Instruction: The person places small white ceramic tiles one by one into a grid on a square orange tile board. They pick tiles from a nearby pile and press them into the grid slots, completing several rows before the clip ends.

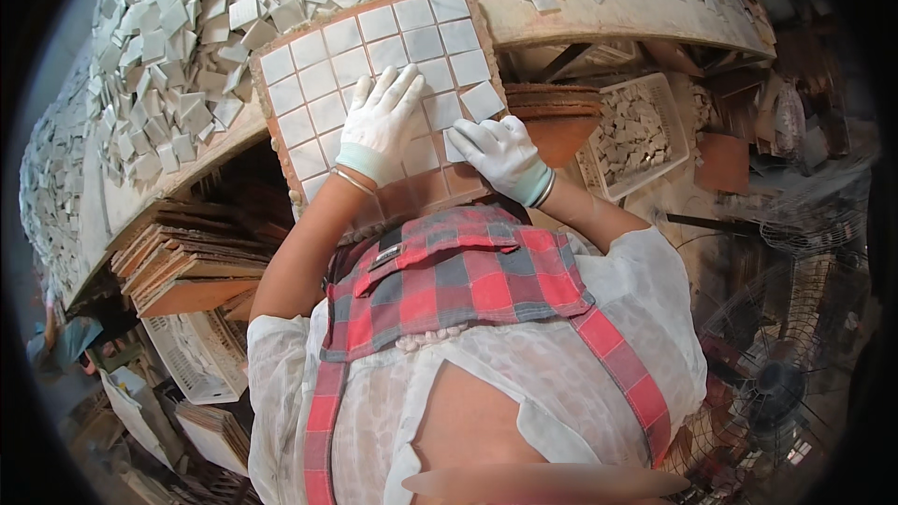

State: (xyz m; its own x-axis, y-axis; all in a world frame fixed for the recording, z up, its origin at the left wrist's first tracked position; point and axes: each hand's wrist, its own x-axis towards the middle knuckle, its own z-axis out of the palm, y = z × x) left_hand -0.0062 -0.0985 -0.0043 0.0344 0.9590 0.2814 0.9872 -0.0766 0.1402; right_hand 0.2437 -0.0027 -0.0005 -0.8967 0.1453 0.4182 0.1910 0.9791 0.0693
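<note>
A reddish-brown board (pixel 258 70) with a raised frame lies tilted in front of me, bearing rows of square white marble tiles (pixel 342 36). My left hand (pixel 383 117), in a white glove, rests flat on the middle of the tile rows with its fingers stretched out. Also gloved, my right hand (pixel 503 155) is closed at the board's right side, its fingertips on a white tile (pixel 453 147). Just above it, one loose tile (pixel 481 101) sits askew to its row. The board shows bare in the rows nearest my body.
A pale curved table (pixel 636 26) carries heaps of loose tiles (pixel 159 47). Stacked boards (pixel 192 262) stand at the left, more boards (pixel 557 101) at the right. A white crate (pixel 645 131) holds tile pieces. A wire-caged fan (pixel 776 383) stands at the lower right.
</note>
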